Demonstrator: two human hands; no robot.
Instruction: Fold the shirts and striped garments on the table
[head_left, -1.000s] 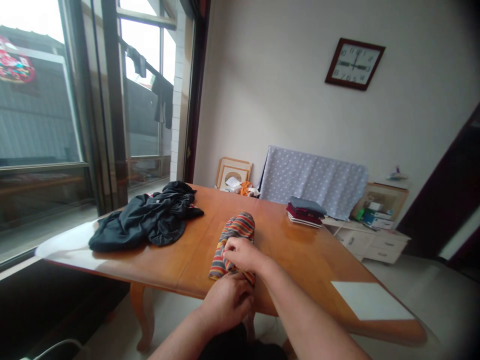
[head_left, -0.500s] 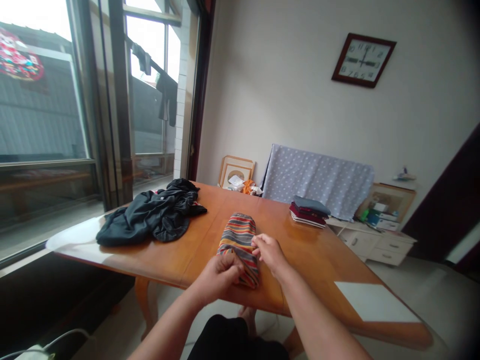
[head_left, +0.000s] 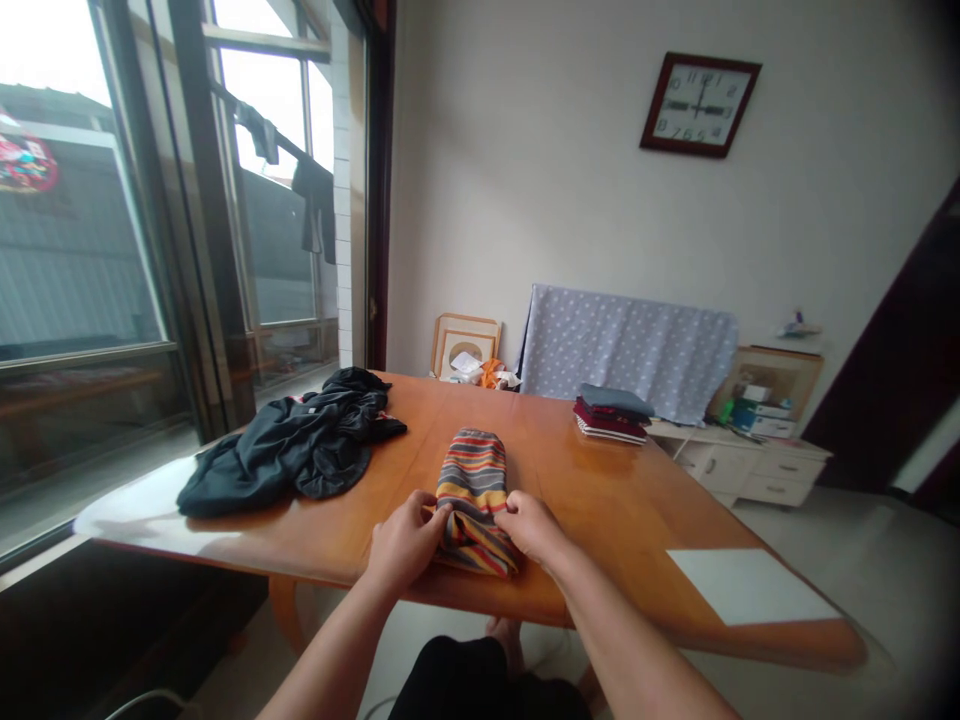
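A striped cloth garment (head_left: 472,470), in orange, grey, yellow and red, lies folded into a narrow strip near the front edge of the wooden table (head_left: 600,540). Its near end is bunched, with a fold standing slightly open. My left hand (head_left: 409,535) pinches the garment's left edge between thumb and fingers. On the opposite edge, my right hand (head_left: 531,522) grips the cloth with closed fingers. Exactly which kind of garment it is, I cannot make out.
A crumpled black garment (head_left: 292,440) lies on the table's left. Folded clothes (head_left: 611,415) are stacked at the back right. A white sheet (head_left: 752,587) rests at the right front. Behind stand a cloth-draped object (head_left: 630,345) and a white cabinet (head_left: 776,480); windows are at left.
My left hand has moved left and up off the garment's near end to its left edge. My right hand has lowered slightly onto the right edge. The view has shifted a little.
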